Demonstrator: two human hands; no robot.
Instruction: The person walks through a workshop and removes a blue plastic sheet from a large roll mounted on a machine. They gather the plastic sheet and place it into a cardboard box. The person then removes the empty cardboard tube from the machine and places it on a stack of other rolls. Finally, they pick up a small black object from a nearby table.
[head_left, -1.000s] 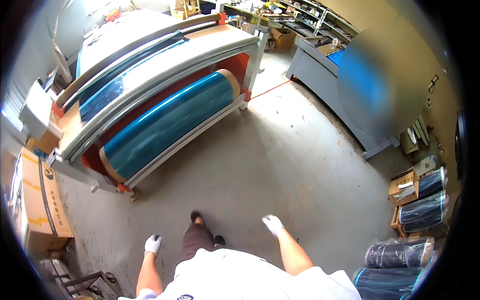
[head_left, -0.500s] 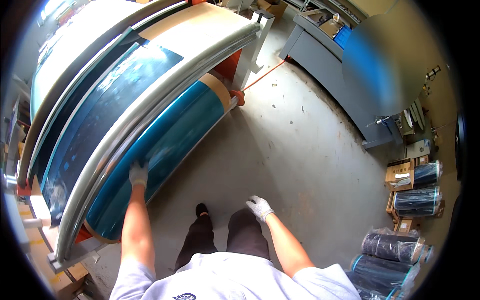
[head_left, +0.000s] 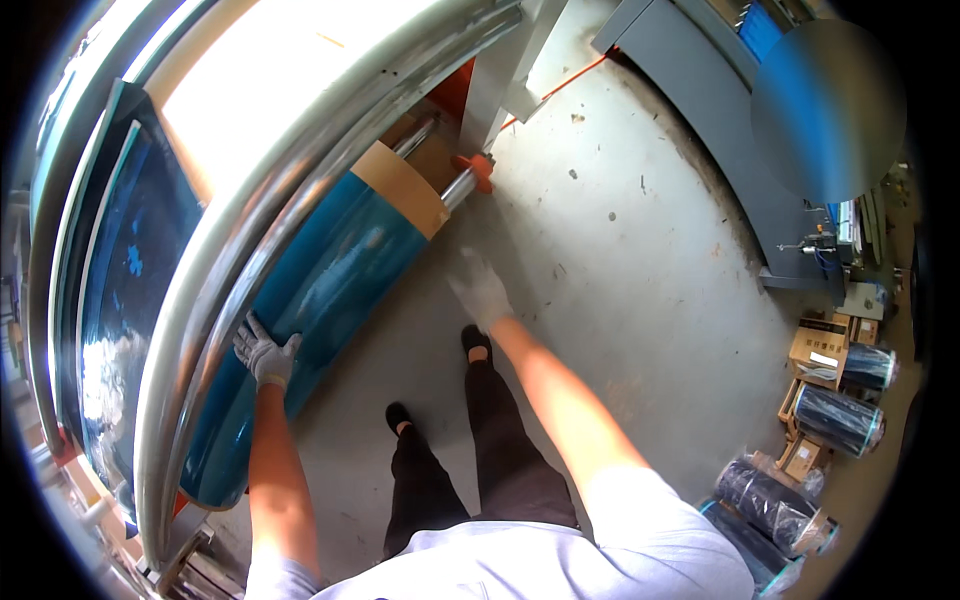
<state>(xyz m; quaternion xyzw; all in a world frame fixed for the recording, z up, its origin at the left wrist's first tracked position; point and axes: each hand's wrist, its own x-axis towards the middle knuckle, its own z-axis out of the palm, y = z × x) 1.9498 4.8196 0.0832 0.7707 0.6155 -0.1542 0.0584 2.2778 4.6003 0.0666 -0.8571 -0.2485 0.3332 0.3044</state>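
Observation:
A large roll of glossy blue-teal film lies on a metal shaft, its brown cardboard core showing at the far end. My left hand, in a grey-white work glove, rests with fingers spread on the roll, beside the steel rollers. My right hand, gloved alike and smeared by motion, is held out over the floor near the roll's far end. Its fingers appear stretched out, and nothing shows in it. Beyond it an orange collar sits on the shaft.
The machine frame rises at the roll's far end. An orange cord runs across the floor to a grey cabinet. Plastic-wrapped dark rolls and cardboard boxes stand along the right.
My right hand has swung forward from beside my thigh toward the roll's far end. My left hand stays on the roll, fingers now plainly spread. My right foot has come into view, forward.

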